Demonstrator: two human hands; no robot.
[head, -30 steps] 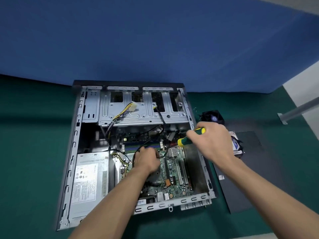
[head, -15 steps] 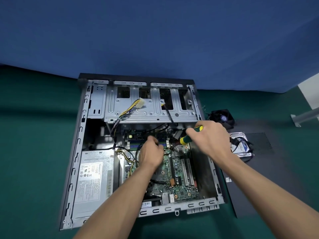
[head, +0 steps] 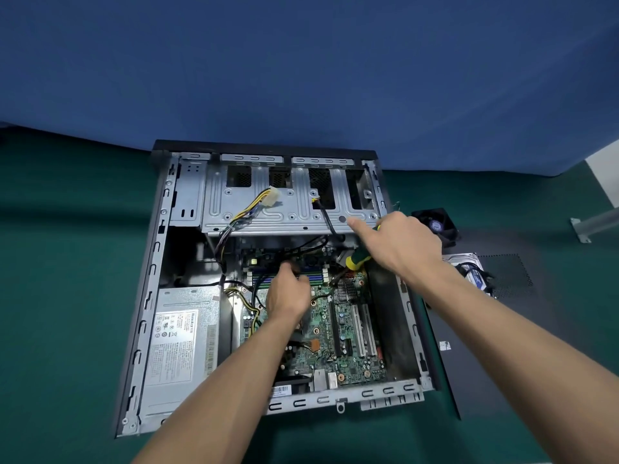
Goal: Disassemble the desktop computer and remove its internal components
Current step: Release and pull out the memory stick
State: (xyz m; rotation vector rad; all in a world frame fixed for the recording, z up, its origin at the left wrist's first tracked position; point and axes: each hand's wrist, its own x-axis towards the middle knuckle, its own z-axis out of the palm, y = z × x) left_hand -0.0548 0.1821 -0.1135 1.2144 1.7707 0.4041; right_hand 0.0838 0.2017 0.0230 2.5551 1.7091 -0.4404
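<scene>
An open desktop computer case (head: 147,296) lies flat on a green mat, its green motherboard (head: 348,326) exposed. My left hand (head: 288,294) reaches over the board near the memory slots, and its fingertips pinch a black cable (head: 294,252). My right hand (head: 398,246) grips a green and yellow screwdriver (head: 356,259), whose tip points down at the board's upper right corner; the index finger stretches toward the drive cage (head: 288,202). A grey power supply (head: 181,343) sits at the case's lower left.
A yellow and black cable bundle with a white plug (head: 271,197) lies on the drive cage. Right of the case are a black fan (head: 437,226), a hard drive (head: 472,269) and the black side panel (head: 469,356). A blue wall stands behind.
My left hand has slid up the board to the black cable by the memory slots. My right hand has lifted slightly with the screwdriver and stretched out its index finger.
</scene>
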